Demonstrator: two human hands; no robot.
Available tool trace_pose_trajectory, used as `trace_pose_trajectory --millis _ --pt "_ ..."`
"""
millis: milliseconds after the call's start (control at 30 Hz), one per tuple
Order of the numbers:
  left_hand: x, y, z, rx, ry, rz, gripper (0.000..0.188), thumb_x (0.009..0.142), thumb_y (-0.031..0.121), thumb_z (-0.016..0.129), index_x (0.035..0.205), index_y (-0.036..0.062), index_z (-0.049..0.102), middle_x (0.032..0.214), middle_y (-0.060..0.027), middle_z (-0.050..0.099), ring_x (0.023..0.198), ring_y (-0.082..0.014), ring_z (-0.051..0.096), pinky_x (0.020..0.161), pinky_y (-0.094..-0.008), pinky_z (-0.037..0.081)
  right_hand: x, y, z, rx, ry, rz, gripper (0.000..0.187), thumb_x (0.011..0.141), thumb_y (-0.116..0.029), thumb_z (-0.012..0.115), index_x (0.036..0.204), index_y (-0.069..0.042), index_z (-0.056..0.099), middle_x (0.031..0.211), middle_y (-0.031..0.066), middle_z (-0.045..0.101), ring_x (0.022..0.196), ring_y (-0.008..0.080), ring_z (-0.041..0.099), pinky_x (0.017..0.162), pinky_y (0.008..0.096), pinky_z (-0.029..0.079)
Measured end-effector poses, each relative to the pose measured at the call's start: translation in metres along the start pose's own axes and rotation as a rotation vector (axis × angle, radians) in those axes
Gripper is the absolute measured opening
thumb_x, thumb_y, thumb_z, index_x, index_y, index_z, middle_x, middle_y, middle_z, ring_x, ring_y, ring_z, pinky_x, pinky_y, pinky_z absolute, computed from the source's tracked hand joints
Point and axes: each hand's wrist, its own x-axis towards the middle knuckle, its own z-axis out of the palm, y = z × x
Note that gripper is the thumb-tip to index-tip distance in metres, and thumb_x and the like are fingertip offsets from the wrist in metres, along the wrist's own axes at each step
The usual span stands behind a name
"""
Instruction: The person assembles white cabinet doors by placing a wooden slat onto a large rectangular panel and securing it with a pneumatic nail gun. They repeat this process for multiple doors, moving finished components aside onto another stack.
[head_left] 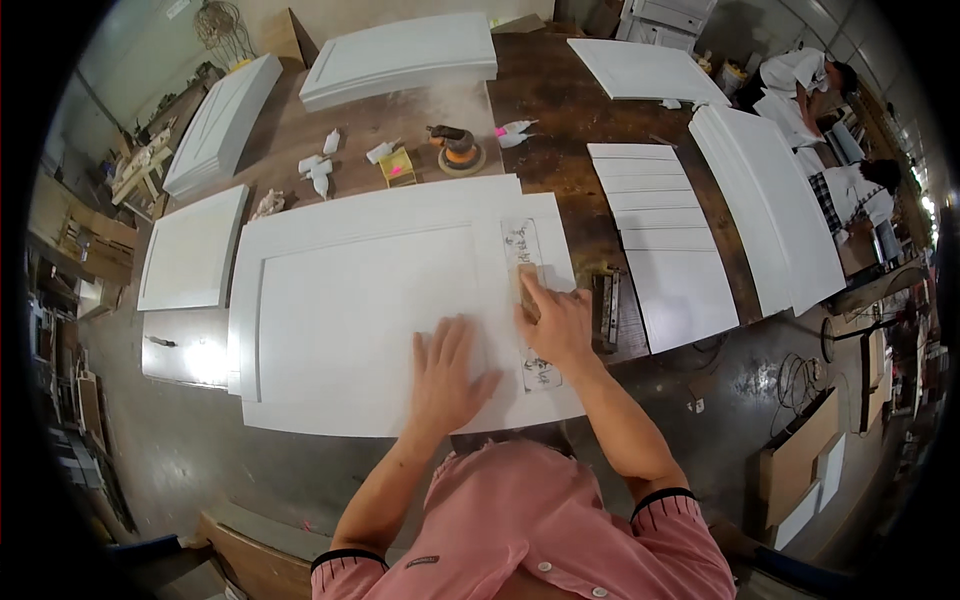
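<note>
A white framed panel with a recessed middle lies on the table in front of me. My left hand rests flat near its front edge, fingers stretched out and holding nothing. My right hand grips a small tan block at the panel's right side, the index finger laid along its top. Beneath that hand is a narrow pale strip with black scrawled marks, partly covered by hand and block. What the block is made of cannot be told.
An orange-and-black sander, a yellow box and white bottles stand beyond the panel. More white panels lie to the right, left and back. A dark metal piece sits by my right hand. Two people work at far right.
</note>
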Motion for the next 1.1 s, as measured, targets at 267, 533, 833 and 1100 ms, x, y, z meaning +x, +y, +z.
trace_pose_trajectory --millis 267,533,833,1100 --pt "-0.005 -0.003 0.001 -0.047 0.032 -0.014 0.075 0.09 0.041 0.074 0.15 0.0045 0.049 0.162 -0.0158 0.041 0.153 -0.0378 0.032 0.124 -0.064 0.018 -0.006 0.062 -0.014 0.32 0.526 0.249 0.047 0.089 -0.024 0.071 0.134 -0.009 0.068 0.082 0.0119 0.074 0.07 0.0259 0.066 0.079 0.0406 0.052" --pt "-0.046 0.005 -0.009 -0.021 -0.126 0.246 0.067 0.091 0.045 0.072 0.149 0.0163 0.054 0.157 -0.0102 0.048 0.152 -0.0323 0.036 0.125 -0.0616 0.023 -0.056 0.182 0.021 -0.097 -0.231 0.419 0.054 0.091 -0.032 0.072 0.144 -0.023 0.061 0.13 0.0112 0.068 0.122 0.032 0.062 0.104 0.0527 0.042" --pt "-0.099 -0.051 -0.031 0.191 0.081 0.275 0.061 0.084 0.023 0.068 0.144 0.0242 0.06 0.118 -0.0026 0.061 0.111 -0.0261 0.06 0.097 -0.0462 0.046 -0.082 0.075 -0.041 0.159 -0.215 0.1 0.07 0.084 0.003 0.067 0.151 -0.011 0.051 0.155 0.0173 0.043 0.144 0.041 0.04 0.12 0.0494 0.034" --pt "-0.045 -0.025 -0.237 0.357 0.195 0.508 0.05 0.081 0.037 0.078 0.13 0.0275 0.07 0.108 0.0067 0.066 0.102 -0.016 0.066 0.1 -0.0416 0.047 -0.025 0.018 -0.092 0.522 0.134 -0.164 0.048 0.101 -0.032 0.065 0.135 0.002 0.061 0.139 0.0149 0.057 0.131 0.0291 0.052 0.114 0.042 0.041"
